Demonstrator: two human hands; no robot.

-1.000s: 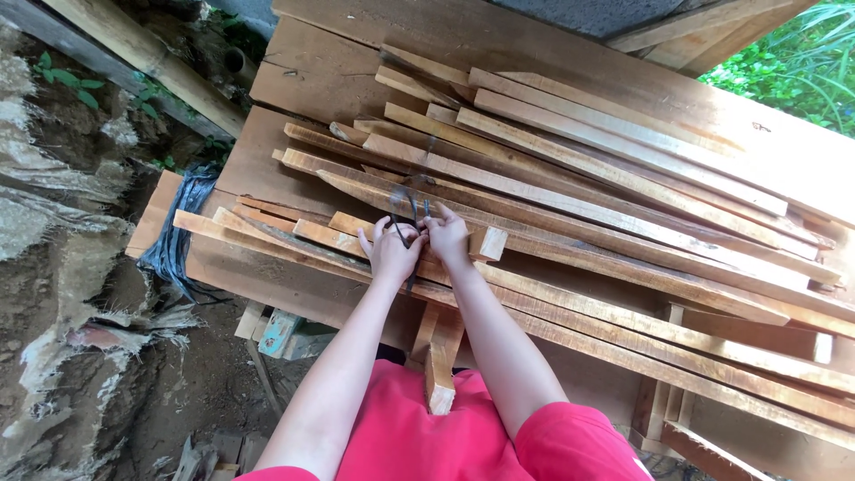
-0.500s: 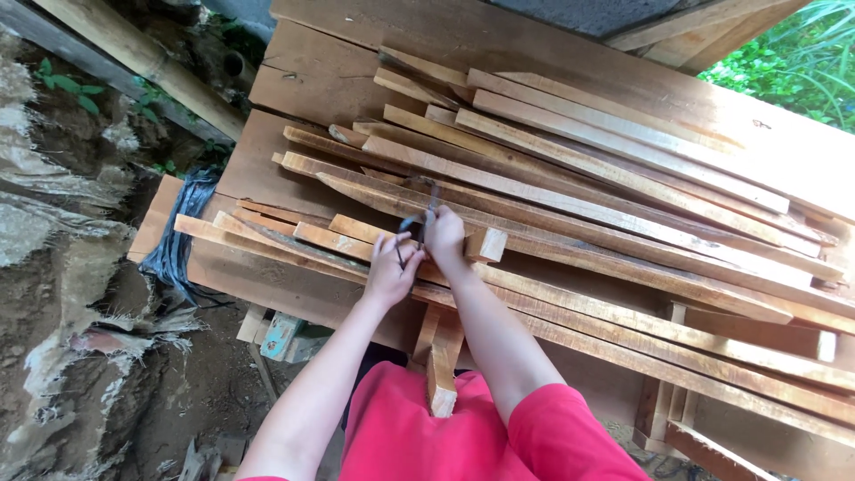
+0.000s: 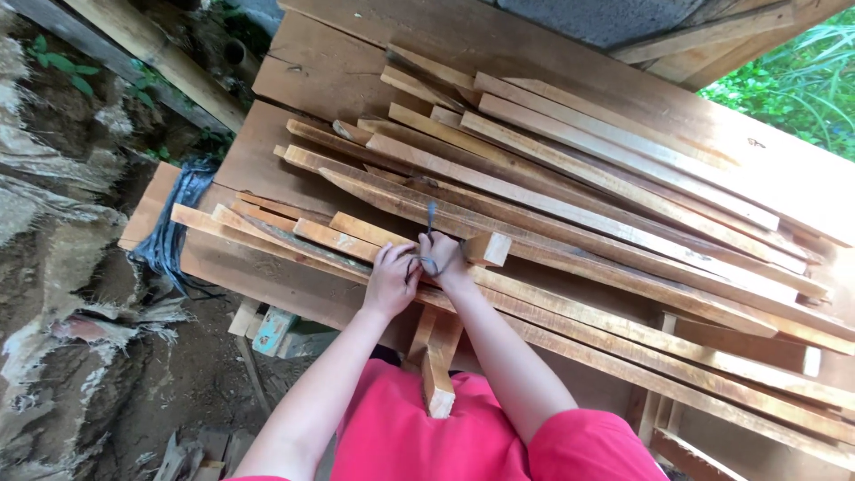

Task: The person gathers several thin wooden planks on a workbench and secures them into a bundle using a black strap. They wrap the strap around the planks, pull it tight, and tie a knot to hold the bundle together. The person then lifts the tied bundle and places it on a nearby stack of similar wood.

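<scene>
Left hand: the left hand (image 3: 389, 281) is being held clenched on the near end of a dark cord (image 3: 426, 254), just beside the wood block (image 3: 488, 248) on its left.
Right hand: the right hand (image 3: 445, 256) is being kept closed on the same cord, touching the left hand and lying between it and the wood block.
Cord: a thin dark strand is being pulled up and away from the two hands — its free end is seen rising above them, over the strips to the left of the wood block. What it is tied to cannot be told.
Wood block: a short pale offcut is lying on top of the strips, just to the right of the right hand.
Wood strips: a loose stack of long pale wood strips (image 3: 570, 191) is lying slantwise on the worktop (image 3: 312, 76), running from left of the wood block far out to its right.
Short batten: a short batten (image 3: 436, 370) is sticking out below the wood block, toward the person's red shirt (image 3: 419, 428).
Black sheet: a crumpled black sheet (image 3: 174, 227) is hanging off the worktop edge, well to the left of the wood block — near stones and soil.
</scene>
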